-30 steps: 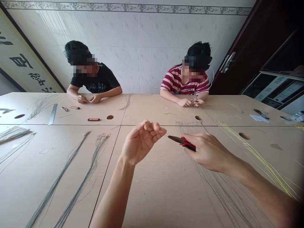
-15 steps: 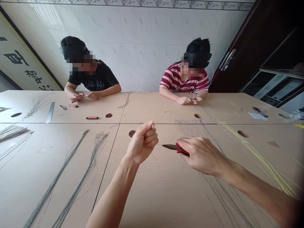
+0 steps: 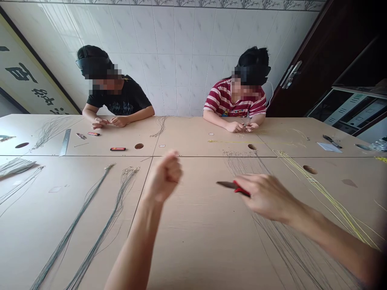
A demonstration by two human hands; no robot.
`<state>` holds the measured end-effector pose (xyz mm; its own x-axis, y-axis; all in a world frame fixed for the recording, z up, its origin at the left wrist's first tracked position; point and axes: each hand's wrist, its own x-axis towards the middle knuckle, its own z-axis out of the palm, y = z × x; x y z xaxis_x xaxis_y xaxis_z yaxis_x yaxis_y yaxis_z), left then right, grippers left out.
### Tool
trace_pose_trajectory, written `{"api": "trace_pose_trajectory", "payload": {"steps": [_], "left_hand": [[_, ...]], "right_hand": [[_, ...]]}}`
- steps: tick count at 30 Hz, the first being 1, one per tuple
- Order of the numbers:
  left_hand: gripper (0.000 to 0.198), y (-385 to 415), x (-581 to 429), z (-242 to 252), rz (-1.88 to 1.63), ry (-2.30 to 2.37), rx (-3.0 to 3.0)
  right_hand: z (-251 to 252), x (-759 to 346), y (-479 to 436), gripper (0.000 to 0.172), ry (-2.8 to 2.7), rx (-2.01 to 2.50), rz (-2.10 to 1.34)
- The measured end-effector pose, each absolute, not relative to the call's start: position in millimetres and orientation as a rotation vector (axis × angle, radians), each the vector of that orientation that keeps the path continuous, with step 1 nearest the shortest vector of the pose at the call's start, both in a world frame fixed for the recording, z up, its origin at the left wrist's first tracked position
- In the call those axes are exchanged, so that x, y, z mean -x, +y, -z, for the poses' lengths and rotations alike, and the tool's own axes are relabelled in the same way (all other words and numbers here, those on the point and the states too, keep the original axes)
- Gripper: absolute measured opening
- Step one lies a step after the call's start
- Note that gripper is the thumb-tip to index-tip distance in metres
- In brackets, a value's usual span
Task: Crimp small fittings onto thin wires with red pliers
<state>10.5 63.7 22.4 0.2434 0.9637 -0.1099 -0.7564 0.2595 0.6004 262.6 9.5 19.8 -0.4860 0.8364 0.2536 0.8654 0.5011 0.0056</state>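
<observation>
My right hand (image 3: 266,197) grips a pair of pliers (image 3: 234,187) with red and black handles, its dark pointed jaws aimed left above the table. My left hand (image 3: 166,175) is a closed fist, slightly blurred, raised left of the pliers and apart from them. Whatever sits inside the fist is hidden. Below my right hand lies a loose spread of thin grey cords (image 3: 272,241). Left of my left forearm, two bundles of grey-green cords, one nearer (image 3: 104,223) and one farther left (image 3: 74,225), run toward the front edge.
Yellow cords (image 3: 329,197) lie at the right. Across the table (image 3: 187,257) sit one person in a black shirt (image 3: 130,96) and another in a striped shirt (image 3: 220,100), hands on small work. A metal ruler (image 3: 65,141), a red-black marker (image 3: 117,149) and round holes dot the far half.
My left fist has moved left, away from the pliers. The pliers and my right hand have shifted slightly right. The thin strand between fist and plier tips no longer shows.
</observation>
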Motion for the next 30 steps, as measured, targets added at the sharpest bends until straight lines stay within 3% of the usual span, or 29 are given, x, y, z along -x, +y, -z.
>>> {"api": "trace_pose_trajectory", "payload": {"steps": [4, 18, 30], "left_hand": [[0.036, 69.3, 12.7, -25.1, -1.431, 0.434, -0.382], [0.038, 63.3, -36.3, -16.7, -1.346, 0.282, -0.166], [0.036, 52.2, -46.3, -23.1, -1.364, 0.230, -0.212]], "right_hand": [[-10.3, -279.1, 14.7, 0.017, -2.392, 1.559, 0.205], [2.0, -176.1, 9.7, 0.013, -1.726, 1.147, -0.666], [-1.7, -162.1, 3.7, 0.016, -1.663, 1.175, -0.674]]}}
